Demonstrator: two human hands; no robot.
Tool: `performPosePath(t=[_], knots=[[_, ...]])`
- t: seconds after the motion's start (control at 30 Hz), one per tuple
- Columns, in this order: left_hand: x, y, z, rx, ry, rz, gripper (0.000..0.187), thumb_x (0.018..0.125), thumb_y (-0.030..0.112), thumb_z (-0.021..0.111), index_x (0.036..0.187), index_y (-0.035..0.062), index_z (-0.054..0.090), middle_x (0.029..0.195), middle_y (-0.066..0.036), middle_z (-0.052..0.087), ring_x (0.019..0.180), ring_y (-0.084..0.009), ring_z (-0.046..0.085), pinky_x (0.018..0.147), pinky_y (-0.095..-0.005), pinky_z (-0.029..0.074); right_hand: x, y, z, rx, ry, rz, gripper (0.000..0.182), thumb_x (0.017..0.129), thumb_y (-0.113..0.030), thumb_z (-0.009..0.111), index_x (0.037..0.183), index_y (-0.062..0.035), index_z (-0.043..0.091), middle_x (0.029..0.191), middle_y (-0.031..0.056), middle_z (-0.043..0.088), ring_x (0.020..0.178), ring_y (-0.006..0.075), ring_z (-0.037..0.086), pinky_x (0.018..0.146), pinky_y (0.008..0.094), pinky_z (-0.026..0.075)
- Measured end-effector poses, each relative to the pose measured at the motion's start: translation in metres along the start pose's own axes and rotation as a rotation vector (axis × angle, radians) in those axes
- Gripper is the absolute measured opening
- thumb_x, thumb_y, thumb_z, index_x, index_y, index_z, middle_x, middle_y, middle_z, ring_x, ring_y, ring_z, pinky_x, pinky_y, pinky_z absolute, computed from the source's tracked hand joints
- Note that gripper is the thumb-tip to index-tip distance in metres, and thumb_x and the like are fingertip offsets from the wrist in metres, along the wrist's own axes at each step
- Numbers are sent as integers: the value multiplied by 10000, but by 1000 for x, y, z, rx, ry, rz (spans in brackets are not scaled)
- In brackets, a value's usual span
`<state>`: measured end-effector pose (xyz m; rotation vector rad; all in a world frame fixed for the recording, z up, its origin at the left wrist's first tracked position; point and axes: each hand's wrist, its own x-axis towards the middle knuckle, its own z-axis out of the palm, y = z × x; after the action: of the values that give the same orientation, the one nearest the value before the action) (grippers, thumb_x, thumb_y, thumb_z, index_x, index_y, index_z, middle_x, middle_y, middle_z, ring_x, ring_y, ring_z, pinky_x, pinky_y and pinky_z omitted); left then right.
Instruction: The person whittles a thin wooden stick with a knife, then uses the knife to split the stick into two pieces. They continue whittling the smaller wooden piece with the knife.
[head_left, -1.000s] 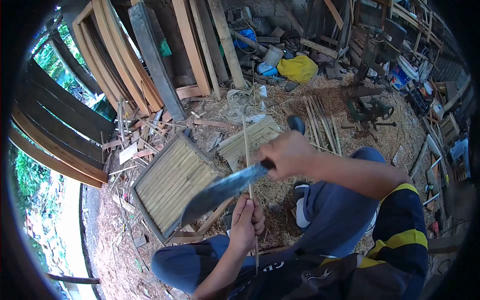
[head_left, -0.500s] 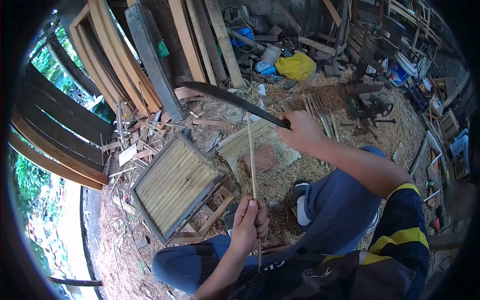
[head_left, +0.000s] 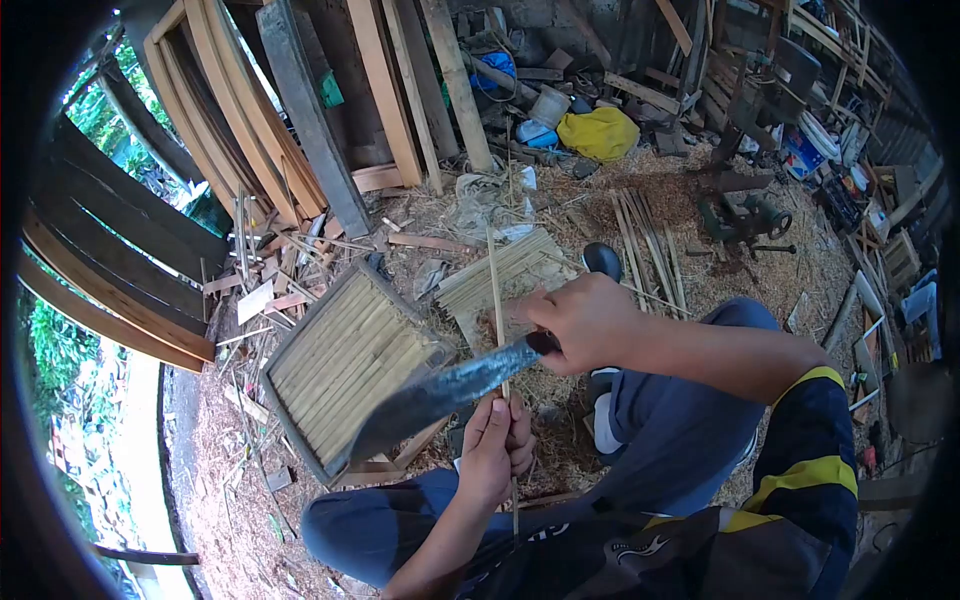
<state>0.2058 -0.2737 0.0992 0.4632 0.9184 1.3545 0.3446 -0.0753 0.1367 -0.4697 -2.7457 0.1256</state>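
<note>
My left hand (head_left: pixel 490 450) is closed around a thin pale bamboo strip (head_left: pixel 496 280), which stands nearly upright and pokes out above and below the fist. My right hand (head_left: pixel 590 322) grips the handle of a large dark machete (head_left: pixel 440 395). Its broad blade slants down to the left and crosses the strip just above my left fist; whether it touches the strip is unclear. The black rounded end of the handle shows above my right hand.
A slatted bamboo panel in a dark frame (head_left: pixel 350 370) lies left of my hands. Beyond them are flat bamboo strips (head_left: pixel 500 270), more long strips (head_left: pixel 645 245), a yellow cloth (head_left: pixel 597 134) and a metal vise (head_left: pixel 745 218). Planks lean at the upper left.
My right hand has come down and nearer, and the machete blade has swung from pointing up-left to down-left across the strip. My left hand has hardly moved.
</note>
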Motion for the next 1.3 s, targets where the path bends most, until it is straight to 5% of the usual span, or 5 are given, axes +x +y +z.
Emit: performPosePath(t=[0.2, 0.5, 0.8, 1.1, 1.3], knots=[[-1, -2, -3, -23, 36, -9, 265, 1118, 383, 387, 982, 164, 451, 662, 48, 289, 478, -48, 203, 413, -239, 159, 27, 52, -12, 10, 83, 501, 237, 732, -282, 722, 850, -82, 680, 672, 122, 658, 631, 353, 681, 624, 476, 556], [1, -3, -2, -26, 62, -13, 272, 1122, 366, 380, 993, 142, 461, 673, 45, 310, 471, -43, 224, 402, -242, 169, 2, -7, -9, 48, -63, 67, 336, 749, -407, 707, 812, -78, 687, 707, 156, 686, 674, 357, 703, 633, 480, 566], [-7, -1, 2, -15, 52, -16, 270, 1123, 365, 378, 976, 150, 448, 674, 41, 307, 479, -48, 233, 407, -242, 173, 25, 72, -25, 10, 119, 620, 247, 815, -299, 699, 886, -63, 691, 738, 158, 703, 685, 359, 702, 660, 480, 561], [-2, -9, -2, 1, 73, -8, 260, 1128, 328, 372, 984, 132, 462, 665, 42, 310, 470, -44, 233, 395, -241, 169, 5, -4, -3, -9, -48, 59, 261, 744, -323, 692, 832, -77, 695, 725, 153, 702, 697, 368, 709, 684, 484, 578], [2, -8, -11, -18, 141, 38, 260, 1127, 320, 382, 982, 123, 471, 661, 46, 318, 465, -45, 229, 396, -240, 166, 27, 61, -5, -55, 120, 451, 238, 747, -310, 727, 794, -88, 657, 649, 125, 658, 631, 340, 689, 621, 463, 551]])
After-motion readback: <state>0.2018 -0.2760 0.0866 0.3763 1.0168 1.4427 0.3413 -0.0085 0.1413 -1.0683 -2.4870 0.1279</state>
